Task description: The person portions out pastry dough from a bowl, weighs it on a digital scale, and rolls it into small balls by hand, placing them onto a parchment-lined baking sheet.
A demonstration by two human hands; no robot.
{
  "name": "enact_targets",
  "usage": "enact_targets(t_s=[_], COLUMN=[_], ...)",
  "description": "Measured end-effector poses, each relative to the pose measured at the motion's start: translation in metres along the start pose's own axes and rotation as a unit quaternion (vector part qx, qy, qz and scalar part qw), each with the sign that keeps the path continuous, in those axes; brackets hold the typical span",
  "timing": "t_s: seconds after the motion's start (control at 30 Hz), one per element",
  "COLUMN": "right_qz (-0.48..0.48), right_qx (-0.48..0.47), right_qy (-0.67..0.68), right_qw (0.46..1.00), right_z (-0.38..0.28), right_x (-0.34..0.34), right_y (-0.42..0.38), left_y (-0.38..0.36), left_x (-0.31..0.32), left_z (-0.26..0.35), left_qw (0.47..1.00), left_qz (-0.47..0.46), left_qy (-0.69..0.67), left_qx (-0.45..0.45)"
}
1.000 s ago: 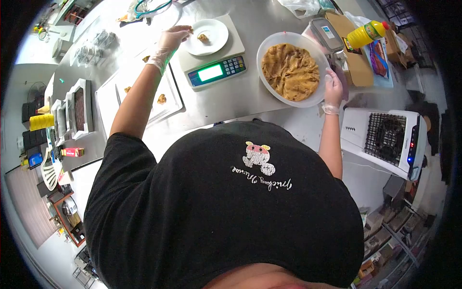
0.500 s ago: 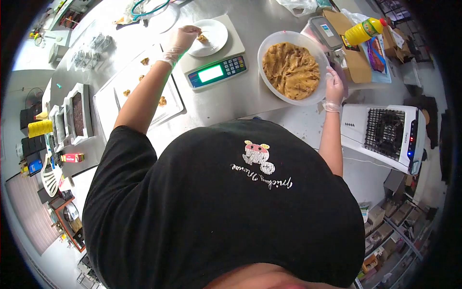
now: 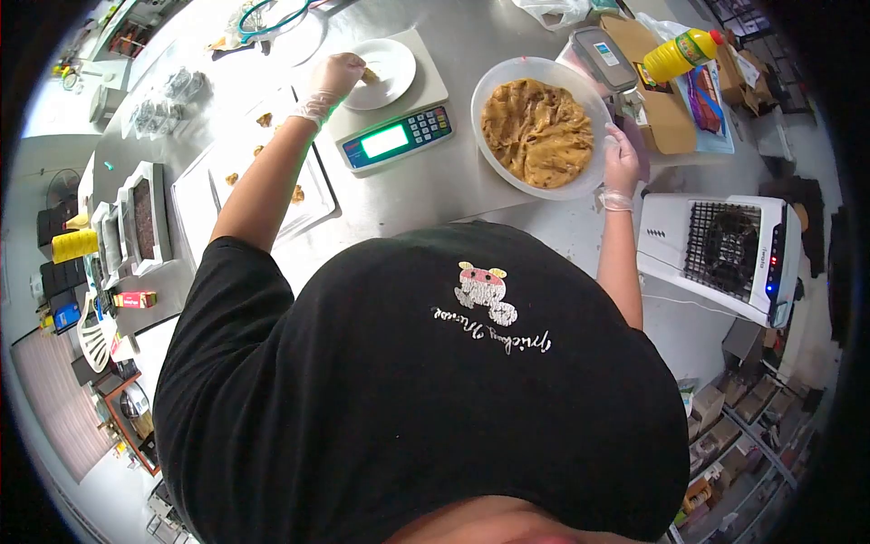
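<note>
My left hand [image 3: 339,76], in a clear glove, is over the left side of a white plate [image 3: 395,89]. Its fingers are pinched together beside a small lump of brown dough [image 3: 370,76] on the plate; whatever they hold is hidden. The plate rests on a digital scale [image 3: 439,83] with a lit green display. My right hand [image 3: 621,161], also gloved, grips the right rim of a translucent round bowl [image 3: 482,136]. A large mass of brown, chunky dough [image 3: 536,131] fills much of the bowl.
Left of the scale, a tray [image 3: 322,195] carries several small dough lumps. Beyond the bowl stand a lidded plastic container [image 3: 605,59], a cardboard box [image 3: 675,127] and a yellow bottle [image 3: 680,56]. A white appliance with a black grille [image 3: 725,245] is at right.
The whole view has shifted slightly, so the table things sit a little further left. My left hand stays pinched over the plate, and my right hand stays on the bowl's rim.
</note>
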State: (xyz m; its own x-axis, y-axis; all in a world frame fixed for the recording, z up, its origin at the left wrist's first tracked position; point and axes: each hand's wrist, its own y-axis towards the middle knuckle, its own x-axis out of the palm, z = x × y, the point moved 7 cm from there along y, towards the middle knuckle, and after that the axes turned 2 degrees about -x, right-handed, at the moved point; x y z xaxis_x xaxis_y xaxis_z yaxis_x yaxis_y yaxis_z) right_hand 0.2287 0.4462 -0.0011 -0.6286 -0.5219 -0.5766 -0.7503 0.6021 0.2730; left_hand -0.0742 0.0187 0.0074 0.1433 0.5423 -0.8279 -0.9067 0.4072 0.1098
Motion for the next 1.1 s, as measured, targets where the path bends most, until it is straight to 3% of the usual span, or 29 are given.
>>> enact_targets(t_s=[0.23,0.3,0.4,0.6,0.67,0.7,0.73,0.77,0.8,0.87,0.9,1.0,1.1], right_qz=[0.007,0.006,0.004,-0.002,0.005,0.002,0.002,0.003,0.004,0.003,0.004,0.008,0.007], right_qx=[-0.041,-0.044,-0.026,-0.028,-0.080,-0.081,-0.079,-0.078,-0.080,-0.027,-0.027,-0.043,-0.034], right_qy=[0.035,0.029,0.022,0.015,0.027,0.028,0.021,0.014,0.015,0.036,0.033,0.022,0.020], right_qw=[0.999,0.999,0.999,1.000,0.996,0.996,0.997,0.997,0.997,0.999,0.999,0.999,0.999], right_z=[-0.005,-0.009,-0.011,-0.011,-0.007,-0.005,-0.003,-0.003,-0.005,-0.007,-0.010,-0.016,-0.014], right_x=[0.000,-0.001,-0.001,-0.001,0.000,0.002,0.002,0.002,0.001,0.001,0.000,-0.002,-0.002], right_y=[0.002,0.001,0.001,0.003,0.004,0.004,0.004,0.006,0.005,0.002,0.001,0.002,-0.001], left_y=[0.005,0.018,0.013,0.002,-0.004,-0.018,-0.025,-0.043,-0.055,-0.093,-0.100,-0.098,-0.099], left_x=[-0.002,0.005,-0.026,-0.055,-0.043,-0.031,-0.007,0.020,0.064,0.104,0.129,0.139,0.145], left_z=[-0.004,-0.022,-0.020,0.000,0.038,0.080,0.112,0.158,0.180,0.243,0.245,0.251,0.251], left_qw=[0.997,0.998,0.995,0.987,0.982,0.972,0.995,0.977,0.977,0.919,0.925,0.929,0.918], left_qz=[-0.013,-0.001,0.074,0.098,0.113,0.060,0.024,-0.023,-0.123,-0.283,-0.237,-0.264,-0.283], left_qy=[0.080,-0.047,-0.059,-0.105,-0.153,-0.226,-0.089,-0.124,-0.042,0.192,0.168,0.199,0.209], left_qx=[0.000,0.040,-0.012,-0.073,0.003,-0.011,0.037,0.172,0.169,0.199,0.245,0.166,0.182])
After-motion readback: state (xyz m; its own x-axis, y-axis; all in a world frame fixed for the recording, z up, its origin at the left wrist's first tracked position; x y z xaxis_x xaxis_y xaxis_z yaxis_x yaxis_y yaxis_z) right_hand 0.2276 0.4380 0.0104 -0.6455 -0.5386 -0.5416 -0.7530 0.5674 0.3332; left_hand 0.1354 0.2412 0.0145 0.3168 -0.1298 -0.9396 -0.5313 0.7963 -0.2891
